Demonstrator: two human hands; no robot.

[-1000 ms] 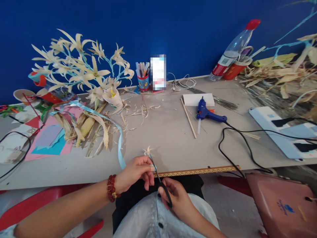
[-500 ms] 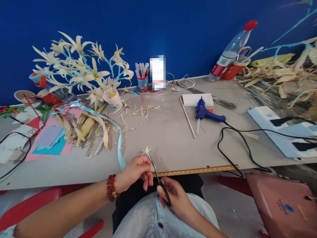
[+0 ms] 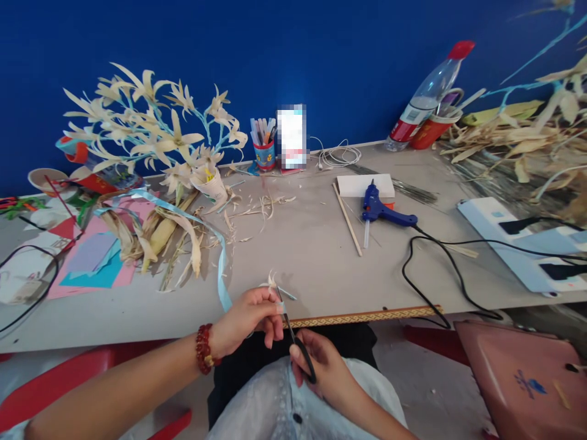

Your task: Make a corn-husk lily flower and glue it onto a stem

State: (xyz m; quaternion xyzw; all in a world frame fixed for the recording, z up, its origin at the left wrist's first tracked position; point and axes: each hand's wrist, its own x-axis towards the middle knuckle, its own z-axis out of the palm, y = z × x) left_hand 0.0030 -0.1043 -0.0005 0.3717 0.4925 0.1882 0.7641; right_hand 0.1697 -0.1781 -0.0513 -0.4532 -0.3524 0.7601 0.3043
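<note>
My left hand (image 3: 250,319), with a red bead bracelet at the wrist, pinches a small pale husk flower (image 3: 272,281) at the table's near edge. A light blue ribbon (image 3: 222,269) runs from that hand back across the table. My right hand (image 3: 323,366) grips the black handles of a pair of scissors (image 3: 293,333) over my lap. The blades point up at the flower and stand slightly apart, with a short blue ribbon end sticking out beside them.
On the grey table (image 3: 312,256) lie a blue glue gun (image 3: 383,211) with its black cord, a wooden stick (image 3: 348,227), corn husks (image 3: 156,235), coloured paper (image 3: 89,256) and a husk-flower branch in a cup (image 3: 151,131). A pen cup (image 3: 265,153), bottle (image 3: 424,98) and red cup (image 3: 433,128) stand at the blue wall.
The scissor blades have opened a little at the flower and a short blue ribbon end now shows to their right. Both hands stay in nearly the same place.
</note>
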